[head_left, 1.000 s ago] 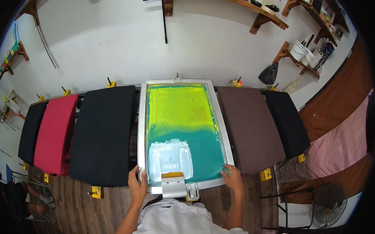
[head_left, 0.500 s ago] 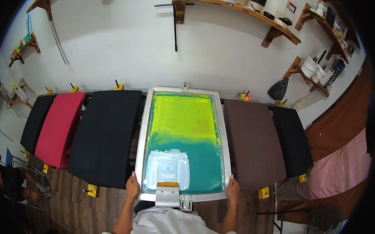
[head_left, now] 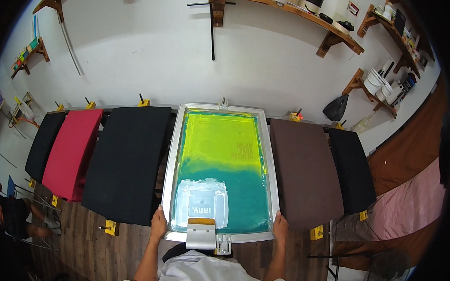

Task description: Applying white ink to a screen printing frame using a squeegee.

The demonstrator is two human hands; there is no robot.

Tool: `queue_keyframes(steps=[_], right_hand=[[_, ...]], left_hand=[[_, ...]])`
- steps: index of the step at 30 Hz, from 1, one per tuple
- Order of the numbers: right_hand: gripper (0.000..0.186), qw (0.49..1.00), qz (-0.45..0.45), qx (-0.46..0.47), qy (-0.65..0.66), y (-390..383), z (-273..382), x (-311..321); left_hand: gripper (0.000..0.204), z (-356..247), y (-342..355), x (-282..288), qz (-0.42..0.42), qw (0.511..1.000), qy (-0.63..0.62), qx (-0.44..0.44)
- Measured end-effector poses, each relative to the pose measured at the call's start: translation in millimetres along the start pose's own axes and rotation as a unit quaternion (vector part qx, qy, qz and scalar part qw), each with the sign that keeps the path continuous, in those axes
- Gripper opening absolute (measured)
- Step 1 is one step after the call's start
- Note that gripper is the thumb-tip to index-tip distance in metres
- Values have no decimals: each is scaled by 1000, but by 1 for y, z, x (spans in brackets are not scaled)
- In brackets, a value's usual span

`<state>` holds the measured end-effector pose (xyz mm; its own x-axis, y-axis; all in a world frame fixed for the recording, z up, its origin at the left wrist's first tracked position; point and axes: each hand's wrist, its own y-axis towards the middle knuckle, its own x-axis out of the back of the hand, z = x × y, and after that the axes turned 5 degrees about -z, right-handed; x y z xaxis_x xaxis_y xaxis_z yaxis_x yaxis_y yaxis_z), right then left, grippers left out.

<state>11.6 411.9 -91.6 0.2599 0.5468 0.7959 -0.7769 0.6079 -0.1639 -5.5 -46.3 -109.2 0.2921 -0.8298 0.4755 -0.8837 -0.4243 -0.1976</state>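
A silver-framed printing screen [head_left: 270,177] lies before me, its green mesh coated bright yellow over the far half. My left hand [head_left: 159,222] is closed on the near left part of the frame, thumb along its side. On the opposite side my right hand [head_left: 280,226] grips the frame at about the same height. Pale, whitish ink or coating [head_left: 186,193] surrounds a small lettered patch at the near left of the mesh. A metal-handled squeegee [head_left: 201,236] rests over the near edge, beside a metal hinge clamp [head_left: 223,243]. Whatever lies beneath the screen is hidden.
Fabric-covered boards flank the screen: black [head_left: 127,162], red [head_left: 76,155] and another black [head_left: 44,146] on the left; brown [head_left: 305,173] and black [head_left: 351,169] on the right. Yellow brackets [head_left: 111,228] sit at their ends. A fan [head_left: 386,277] stands lower right; a seated person [head_left: 19,217] is far left.
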Motion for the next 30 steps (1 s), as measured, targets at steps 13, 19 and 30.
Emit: queue_keyframes(steps=[13, 19, 30], right_hand=[[67, 998, -3, 2, 61, 6, -15, 5], [68, 998, -8, -1, 70, 9, -15, 1], [76, 994, -24, -35, 101, -2, 4, 10]], left_hand=[[69, -11, 1, 7, 26, 999, 19, -22], [66, -12, 2, 10, 38, 999, -11, 9], [63, -18, 0, 9, 16, 1000, -12, 21]])
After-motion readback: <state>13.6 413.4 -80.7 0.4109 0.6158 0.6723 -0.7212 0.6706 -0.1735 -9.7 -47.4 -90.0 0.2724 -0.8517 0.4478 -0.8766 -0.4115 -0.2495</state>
